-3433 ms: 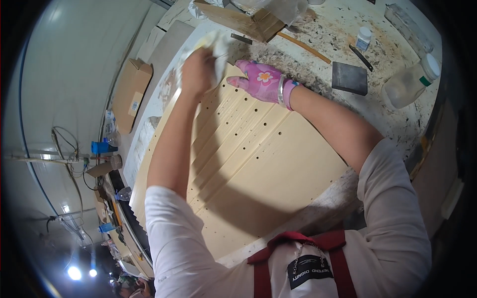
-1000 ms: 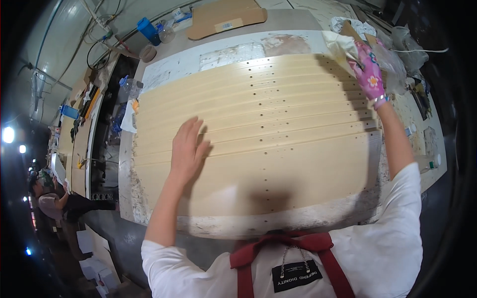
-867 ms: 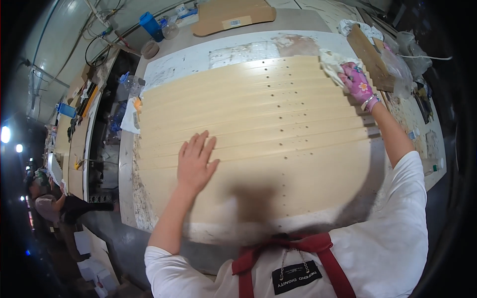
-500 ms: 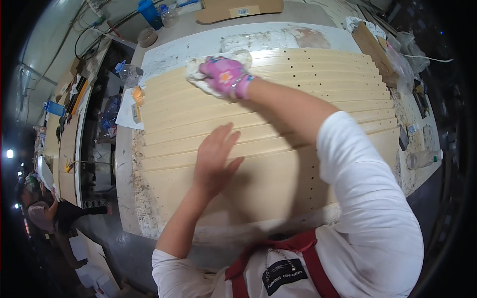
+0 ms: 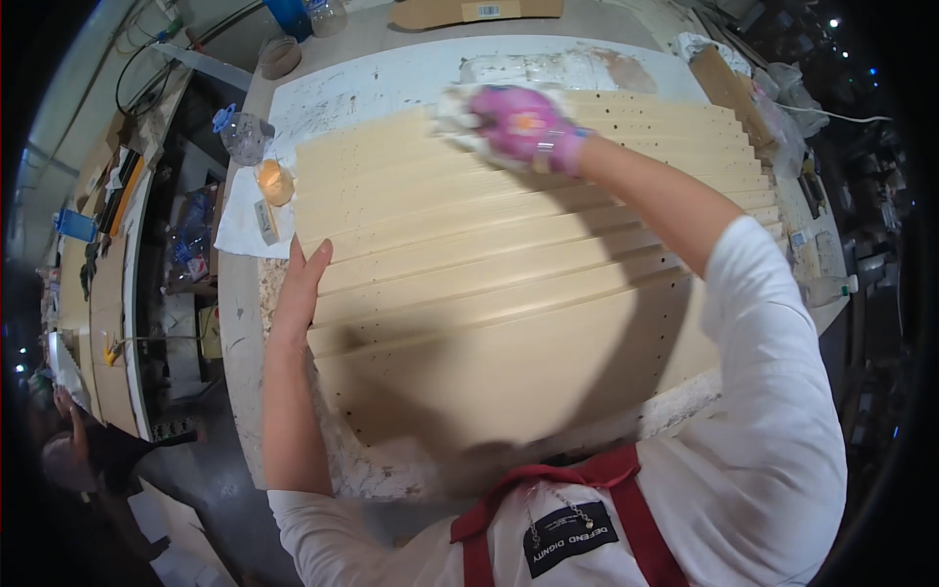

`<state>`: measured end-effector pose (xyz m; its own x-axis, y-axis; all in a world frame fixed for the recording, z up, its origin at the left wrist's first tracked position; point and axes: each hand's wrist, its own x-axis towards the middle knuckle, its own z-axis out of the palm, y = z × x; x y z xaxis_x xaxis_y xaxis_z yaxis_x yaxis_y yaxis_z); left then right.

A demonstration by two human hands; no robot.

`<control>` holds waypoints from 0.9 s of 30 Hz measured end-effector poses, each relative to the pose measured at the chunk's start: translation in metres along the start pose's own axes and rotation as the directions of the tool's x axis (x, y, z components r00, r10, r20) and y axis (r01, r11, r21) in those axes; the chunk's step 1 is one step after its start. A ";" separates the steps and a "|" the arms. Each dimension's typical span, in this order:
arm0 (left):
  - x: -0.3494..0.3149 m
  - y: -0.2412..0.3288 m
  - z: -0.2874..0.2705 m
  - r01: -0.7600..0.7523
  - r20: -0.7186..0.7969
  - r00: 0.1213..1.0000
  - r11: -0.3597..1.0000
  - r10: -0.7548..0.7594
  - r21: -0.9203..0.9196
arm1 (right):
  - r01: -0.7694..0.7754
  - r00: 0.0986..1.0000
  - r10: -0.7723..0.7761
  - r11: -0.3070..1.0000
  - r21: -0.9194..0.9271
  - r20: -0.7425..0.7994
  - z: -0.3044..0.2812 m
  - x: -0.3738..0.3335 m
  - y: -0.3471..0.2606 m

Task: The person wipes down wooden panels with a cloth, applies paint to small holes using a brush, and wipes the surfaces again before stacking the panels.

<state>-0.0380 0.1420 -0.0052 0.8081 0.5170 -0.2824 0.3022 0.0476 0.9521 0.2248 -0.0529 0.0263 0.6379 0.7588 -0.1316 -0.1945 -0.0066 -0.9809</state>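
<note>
Cream boards (image 5: 499, 382) lie on the worktable in an overlapping, stepped stack, with rows of small dark holes near their ends. My right hand (image 5: 523, 127), in a pink flowered glove, presses a white cloth (image 5: 455, 115) onto the far boards; hand and cloth are smeared by motion. Bare, my left hand (image 5: 301, 289) rests against the left ends of the boards, thumb and a finger apart. Its other fingers are partly hidden.
Left of the boards, an orange-tan lump (image 5: 276, 183) and a small box (image 5: 266, 223) sit on white paper beside a plastic bottle (image 5: 243, 135). Cardboard (image 5: 474, 12) lies at the back. Another clear bottle (image 5: 827, 290) is at right. A person (image 5: 73, 455) works far left.
My left hand has moved from above the middle boards to their left ends. My right hand has slid the cloth rightward. The near boards now sit slightly turned and farther right in view.
</note>
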 end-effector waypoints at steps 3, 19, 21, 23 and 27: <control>0.013 0.000 0.001 -0.011 0.041 0.999 0.999 0.012 -0.044 | 0.279 0.952 -0.245 0.444 -0.852 0.184 0.068 0.046 0.015; 0.028 -0.012 0.005 -0.064 0.112 0.985 0.882 0.130 -0.468 | 0.369 0.929 -0.233 0.525 -0.767 0.288 0.025 0.024 0.006; 0.028 -0.016 -0.001 -0.047 0.110 0.988 0.882 0.111 -0.468 | 0.100 0.987 -0.043 0.916 -0.389 0.153 0.110 0.052 0.011; 0.029 -0.018 -0.003 -0.058 0.093 0.989 0.892 0.111 -0.447 | 0.431 0.893 -0.222 0.161 -0.888 0.392 0.168 0.071 0.013; 0.025 -0.011 0.002 -0.090 0.106 0.981 0.867 0.162 -0.490 | 0.516 0.831 -0.414 0.319 -0.795 0.373 0.195 0.106 0.033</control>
<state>-0.0200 0.1529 -0.0234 0.8953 0.4243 -0.1356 -0.0584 0.4135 0.9086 0.1404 0.1540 0.0081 0.3326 0.8756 0.3502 0.8593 -0.1283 -0.4952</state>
